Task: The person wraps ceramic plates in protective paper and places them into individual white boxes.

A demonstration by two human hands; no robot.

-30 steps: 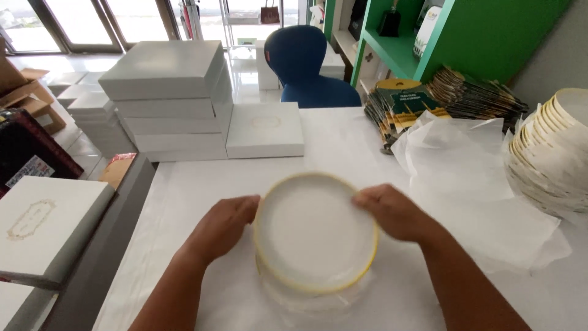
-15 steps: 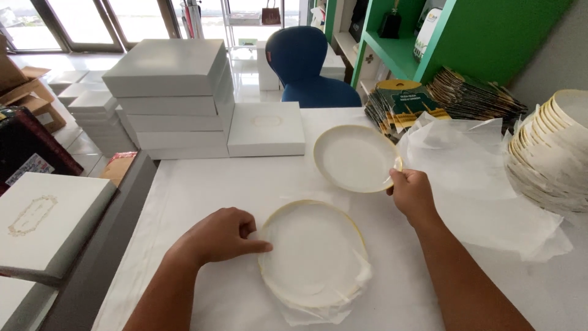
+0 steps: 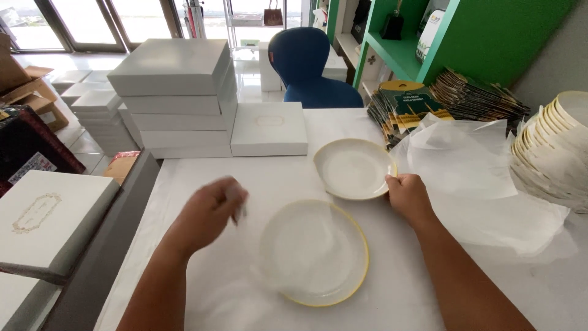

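A white gold-rimmed plate [image 3: 343,270] lies on the white table [image 3: 263,178] in front of me, with thin translucent wrapping paper [image 3: 294,245] drawn partly over its left half. My left hand [image 3: 208,211] is blurred, pinching an edge of that paper just left of the plate. Further back sits a smaller white bowl-like plate [image 3: 354,168]; my right hand [image 3: 407,196] grips its near right rim.
Stacked white flat boxes [image 3: 174,98] and a single one [image 3: 269,127] stand at the back left. Loose tissue sheets [image 3: 471,171] spread on the right, beside a stack of gold-rimmed bowls [image 3: 554,150]. Dark folded packaging [image 3: 429,101], a blue chair [image 3: 309,64], green shelving [image 3: 465,37].
My right hand has carried the small plate off the big one and set it down further back. My left hand left the big plate's rim and lifted paper over it.
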